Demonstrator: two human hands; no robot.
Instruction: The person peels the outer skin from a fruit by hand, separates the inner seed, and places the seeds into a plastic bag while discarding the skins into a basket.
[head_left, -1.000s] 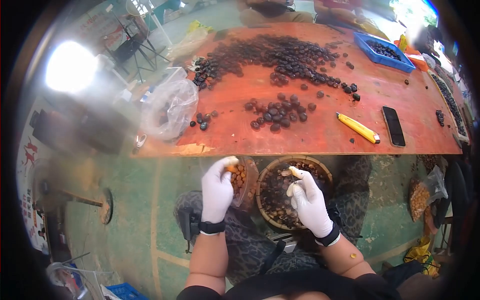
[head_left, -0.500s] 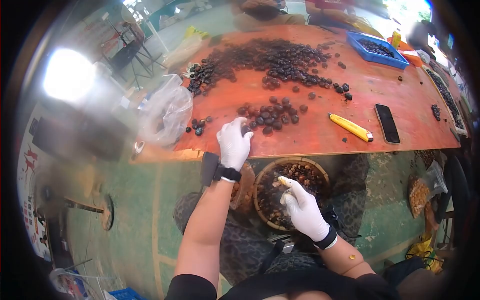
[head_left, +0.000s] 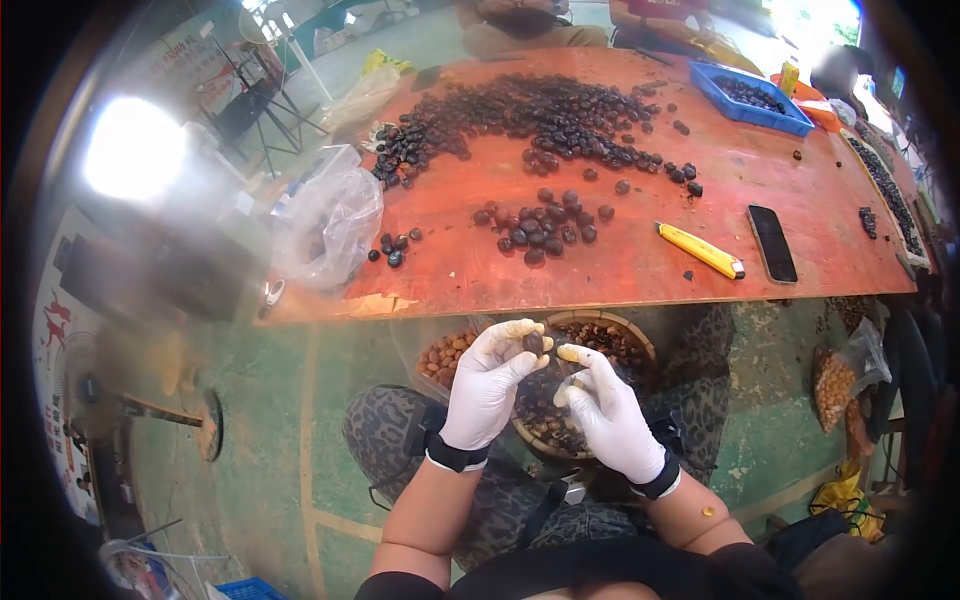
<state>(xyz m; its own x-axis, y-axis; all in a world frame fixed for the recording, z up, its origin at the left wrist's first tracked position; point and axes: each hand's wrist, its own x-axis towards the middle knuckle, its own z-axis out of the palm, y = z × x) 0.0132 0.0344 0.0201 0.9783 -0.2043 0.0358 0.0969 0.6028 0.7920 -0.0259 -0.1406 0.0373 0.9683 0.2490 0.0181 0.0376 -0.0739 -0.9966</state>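
Observation:
Between the thumb and fingers of my left hand [head_left: 488, 385], in a white glove, is a dark round nut [head_left: 533, 343]. Close by on its right, my gloved right hand [head_left: 605, 410] has its fingers curled together, and whatever they hold is hidden. Both gloves show yellow stains at the fingertips. Below the hands is a round wicker basket [head_left: 648, 345] with broken shells in it, partly covered by my hands. A clear bag of brown kernels [head_left: 440, 358] lies left of the basket. Ahead, a small group of dark nuts [head_left: 545, 228] rests on the red table [head_left: 430, 270].
A large pile of dark nuts [head_left: 530, 110] spreads across the table's far side. A yellow box cutter [head_left: 700, 250] and a phone [head_left: 772, 245] lie on the right. A blue tray [head_left: 755, 120] stands beyond, and a plastic bag [head_left: 325, 225] sits at the left. People sit opposite.
My left hand has come back from the group of nuts on the table with one nut, now over the basket near my right hand. The right hand has barely moved.

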